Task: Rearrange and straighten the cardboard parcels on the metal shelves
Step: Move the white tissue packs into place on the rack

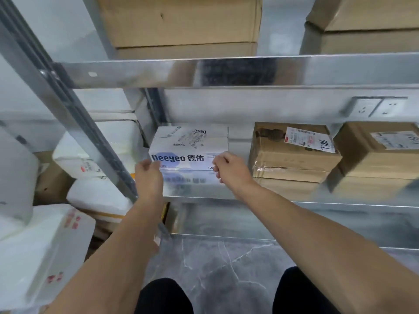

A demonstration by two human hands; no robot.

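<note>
- The left hand [148, 171] cups the left front corner of the white box [190, 147], thumb on the printed front face.
- The right hand [229, 166] sits at the box's right front corner with fingers curled. I cannot tell if it truly clamps.
- The box lies between and just beyond both hands on the metal shelf [204, 191]. Its long axis runs left to right along the shelf's front edge.
- A brown parcel [292, 152] stands near the box's right end, so any slide that way likely has little room.
</note>
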